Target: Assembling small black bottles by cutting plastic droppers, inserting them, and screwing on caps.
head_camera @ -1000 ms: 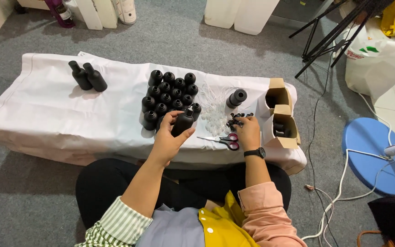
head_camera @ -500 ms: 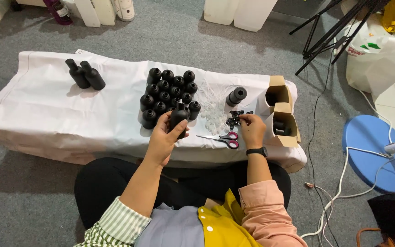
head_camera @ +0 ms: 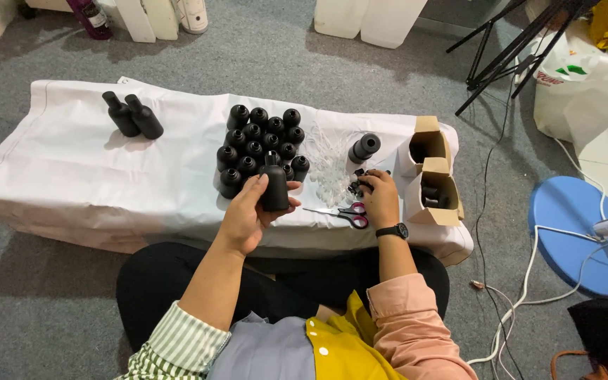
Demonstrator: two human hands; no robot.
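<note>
Two hands: both at work over a low worktop [head_camera: 72,176] draped in white sheeting.
Left hand [head_camera: 248,214]: fingers clenched around a black bottle [head_camera: 274,184], held upright just above the worktop's near edge.
Held bottle's place: at 6 o'clock of the bottle cluster [head_camera: 260,146], close against its nearest row.
Right hand [head_camera: 380,200]: fingers curled down onto a heap of small black caps [head_camera: 357,184]; whether they pinch one I cannot tell. A dark watch [head_camera: 392,231] sits on the wrist.
Scissors [head_camera: 346,213]: pink-handled, lying flat at 9 o'clock of the right hand, just beside it.
Clear plastic bits [head_camera: 325,169]: a loose pile between the cluster and the caps.
Short black cylinder [head_camera: 364,147]: at 12 o'clock of the caps, lying tilted.
Cardboard boxes [head_camera: 431,172]: two, open-topped, at 3 o'clock of the right hand, near the worktop's end.
Pair of bottles [head_camera: 134,116]: black, leaning together at 9 o'clock of the cluster, well apart from it.
Blue round disc [head_camera: 582,232]: on the grey floor at 3 o'clock, with white cable across it.
</note>
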